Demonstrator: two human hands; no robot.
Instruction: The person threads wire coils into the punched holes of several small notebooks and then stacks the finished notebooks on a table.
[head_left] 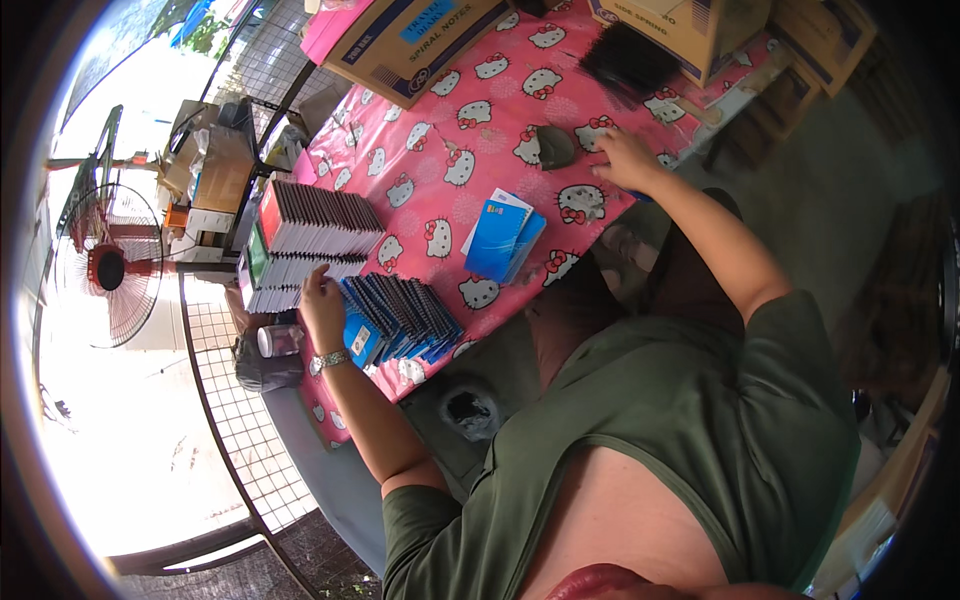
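Note:
My left hand (320, 305) is at the left side of the table, its fingers loosely bent and apart beside the rows of notebooks, with nothing visible in it. Just right of it stands a leaning row of blue spiral notebooks (400, 315). Beyond the hand are rows of notebooks with red covers (315, 215) and green covers (262, 262). A few blue notebooks (500, 238) lie fanned in the middle, in front of me. On the right, my right hand (628, 162) reaches over the table with fingers spread and holding nothing visible. A dark grey curved object (555, 148) lies near its fingertips.
The pink patterned tablecloth (460, 165) covers the table. Cardboard boxes (415, 45) stand along its far side, with a pile of black spiral bindings (627, 65) near the right box (690, 30). A clear jar (280, 340) and a fan (108, 267) are at left.

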